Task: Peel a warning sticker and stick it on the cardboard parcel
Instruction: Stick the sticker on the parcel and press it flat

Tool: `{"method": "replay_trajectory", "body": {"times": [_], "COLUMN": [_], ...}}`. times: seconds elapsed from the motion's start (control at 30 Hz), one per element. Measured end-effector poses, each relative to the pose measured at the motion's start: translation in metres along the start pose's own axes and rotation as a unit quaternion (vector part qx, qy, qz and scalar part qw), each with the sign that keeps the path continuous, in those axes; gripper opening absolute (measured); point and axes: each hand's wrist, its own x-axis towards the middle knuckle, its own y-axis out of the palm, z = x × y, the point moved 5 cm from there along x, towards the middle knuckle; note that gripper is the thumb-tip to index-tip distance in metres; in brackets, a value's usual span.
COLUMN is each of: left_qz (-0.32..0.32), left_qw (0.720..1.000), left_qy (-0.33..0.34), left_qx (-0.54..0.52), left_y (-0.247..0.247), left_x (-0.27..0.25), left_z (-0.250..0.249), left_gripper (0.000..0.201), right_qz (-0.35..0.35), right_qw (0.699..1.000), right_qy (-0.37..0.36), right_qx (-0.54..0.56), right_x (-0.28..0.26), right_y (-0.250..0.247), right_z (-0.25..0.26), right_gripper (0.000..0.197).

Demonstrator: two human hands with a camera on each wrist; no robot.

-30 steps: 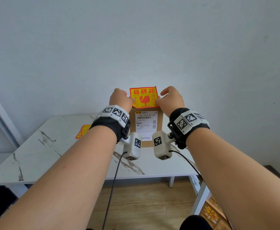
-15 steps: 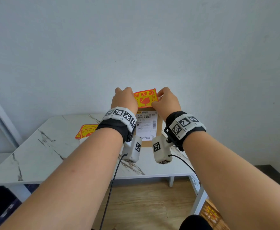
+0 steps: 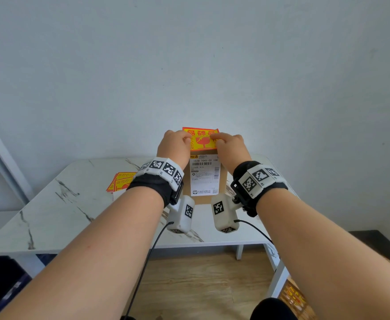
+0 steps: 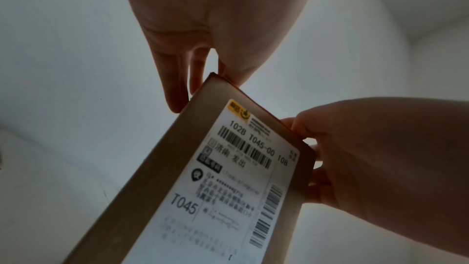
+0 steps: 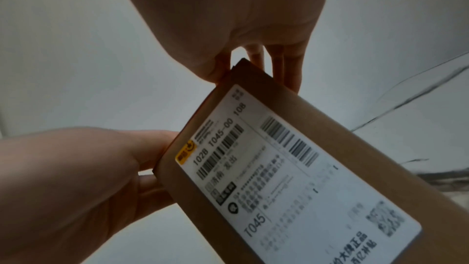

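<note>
A brown cardboard parcel (image 3: 223,181) stands upright on the table, with a white shipping label (image 3: 204,176) facing me. The red and yellow warning sticker (image 3: 202,144) lies over the parcel's top end. My left hand (image 3: 174,147) pinches the sticker's left part against the parcel (image 4: 157,168), thumb on top and fingers (image 4: 175,87) behind. My right hand (image 3: 229,147) does the same on the right side, its fingers (image 5: 289,67) reaching behind the parcel's corner (image 5: 330,133). From both wrist views the sticker (image 4: 261,106) shows only as a thin red edge.
A pile of more warning stickers (image 3: 120,181) lies on the marble-patterned table (image 3: 62,215), left of my left wrist. A plain wall rises close behind the parcel. Wooden floor shows under the table's front edge, with a printed box (image 3: 293,299) at the lower right.
Both hands brought the sticker from in front of the wall down onto the parcel's top. They closed in toward each other, and thumbs now lie over the sticker's upper part.
</note>
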Motion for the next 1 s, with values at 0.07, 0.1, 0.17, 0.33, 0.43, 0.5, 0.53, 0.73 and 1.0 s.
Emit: {"method": "replay_trajectory", "body": {"times": [0.07, 0.1, 0.17, 0.33, 0.43, 0.5, 0.53, 0.73, 1.0], "left_qz": [-0.007, -0.013, -0.022, 0.030, 0.053, 0.075, 0.083, 0.117, 0.121], "left_qw": [1.000, 1.000, 0.999, 0.997, 0.993, 0.988, 0.986, 0.980, 0.982], "left_qy": [-0.010, -0.015, -0.024, -0.022, -0.033, -0.042, -0.045, -0.043, -0.032], "left_qx": [-0.002, -0.001, -0.004, -0.073, -0.101, -0.127, -0.135, -0.154, -0.140], "left_y": [-0.002, -0.003, -0.003, 0.009, 0.017, 0.020, 0.020, 0.016, 0.013], "left_x": [-0.002, -0.002, -0.003, -0.006, -0.009, -0.010, -0.011, -0.019, -0.025], "left_z": [0.001, 0.001, 0.002, 0.015, 0.018, 0.017, 0.017, 0.014, 0.014], "left_gripper": [0.028, 0.025, 0.021, 0.034, 0.041, 0.044, 0.045, 0.052, 0.058], "right_qz": [0.011, 0.016, 0.024, 0.037, 0.032, 0.030, 0.029, 0.023, 0.031], "right_qw": [1.000, 1.000, 0.999, 0.999, 0.999, 0.999, 0.999, 0.995, 0.991], "right_qy": [0.002, 0.000, -0.003, 0.017, 0.026, 0.025, 0.025, 0.017, 0.005], "right_qx": [0.014, 0.020, 0.024, 0.025, 0.034, 0.035, 0.036, 0.100, 0.128], "right_x": [0.001, 0.001, 0.002, 0.002, 0.003, -0.003, -0.007, -0.014, -0.013], "right_y": [-0.001, -0.001, -0.001, 0.006, 0.009, 0.011, 0.011, 0.017, 0.017], "right_z": [0.001, 0.001, 0.001, -0.005, -0.008, -0.006, -0.005, -0.008, -0.009], "right_gripper": [0.043, 0.040, 0.033, 0.044, 0.049, 0.048, 0.049, 0.042, 0.044]}}
